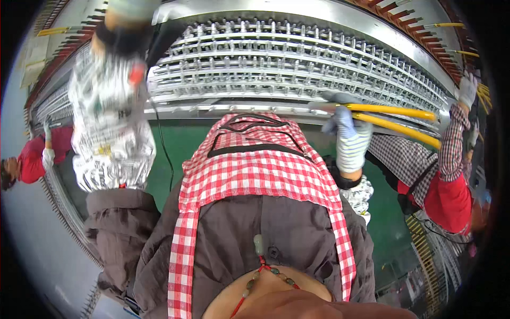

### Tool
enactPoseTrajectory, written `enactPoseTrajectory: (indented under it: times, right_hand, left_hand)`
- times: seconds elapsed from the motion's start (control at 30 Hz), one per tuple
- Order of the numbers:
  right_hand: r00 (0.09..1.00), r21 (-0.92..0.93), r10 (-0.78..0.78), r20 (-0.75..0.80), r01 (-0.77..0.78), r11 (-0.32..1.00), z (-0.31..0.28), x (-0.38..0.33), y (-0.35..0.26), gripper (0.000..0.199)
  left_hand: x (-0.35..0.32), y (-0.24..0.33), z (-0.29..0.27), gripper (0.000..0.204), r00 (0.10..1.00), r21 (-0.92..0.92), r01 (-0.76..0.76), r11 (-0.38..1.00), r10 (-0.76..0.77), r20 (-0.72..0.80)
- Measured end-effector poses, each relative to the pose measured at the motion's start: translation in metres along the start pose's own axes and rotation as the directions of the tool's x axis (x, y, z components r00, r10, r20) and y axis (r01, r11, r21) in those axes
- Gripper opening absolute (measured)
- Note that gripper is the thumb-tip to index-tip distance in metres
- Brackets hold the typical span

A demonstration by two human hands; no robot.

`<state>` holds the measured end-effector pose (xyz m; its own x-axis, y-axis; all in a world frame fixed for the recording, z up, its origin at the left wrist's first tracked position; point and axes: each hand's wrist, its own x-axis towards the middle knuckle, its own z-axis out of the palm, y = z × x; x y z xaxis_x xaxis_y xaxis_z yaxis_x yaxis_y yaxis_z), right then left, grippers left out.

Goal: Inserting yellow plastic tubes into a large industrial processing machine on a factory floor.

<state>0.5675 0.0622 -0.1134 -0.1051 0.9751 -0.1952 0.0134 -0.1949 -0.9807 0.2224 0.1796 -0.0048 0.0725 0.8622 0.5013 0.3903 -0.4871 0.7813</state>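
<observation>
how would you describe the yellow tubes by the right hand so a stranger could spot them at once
Start at the big metal rack of pin rows across the top. At its lower right edge, the right hand in a striped glove grips two long yellow tubes. They alone lie crosswise there, bright yellow against grey metal.

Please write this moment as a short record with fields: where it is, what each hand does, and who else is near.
place: a metal rack with many rows of pegs, over a green floor
right hand: in a striped glove, closed around yellow rods at the rack's lower edge
left hand: raised high at the top left, mostly out of the picture; only the patterned sleeve shows, blurred
clothing: red checked apron over a brown top
others: one co-worker on the right, gloved hand up at the rack; another in red at the far left
</observation>
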Motion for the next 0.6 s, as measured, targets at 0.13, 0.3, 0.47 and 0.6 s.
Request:
enactPoseTrajectory:
  times: [0.13, 0.3, 0.47, 0.6]
  right_hand:
    - [0.996, 0.003, 0.049, 0.068, -0.049, 0.999, 0.029, 0.0, 0.06, 0.019]
    - [0.981, -0.125, 0.078, 0.175, -0.056, 0.991, 0.048, 0.002, 0.093, 0.021]
    - [0.977, -0.069, 0.044, 0.208, -0.03, 0.997, 0.071, 0.007, 0.108, 0.022]
    - [0.981, -0.07, -0.031, 0.191, 0.045, 0.997, 0.087, 0.012, 0.116, 0.021]
  left_hand:
    - [-0.157, -0.034, 0.018, 0.019, 0.933, -0.112, 0.317, 0.942, -0.331, -0.141]
    - [-0.284, -0.04, 0.044, 0.02, 0.62, -0.35, 0.671, 0.654, -0.754, -0.219]
    - [-0.289, -0.087, 0.09, 0.019, 0.741, -0.263, 0.477, 0.838, -0.545, -0.392]
    - [-0.275, -0.089, 0.097, 0.019, 0.809, -0.188, 0.397, 0.898, -0.439, -0.391]
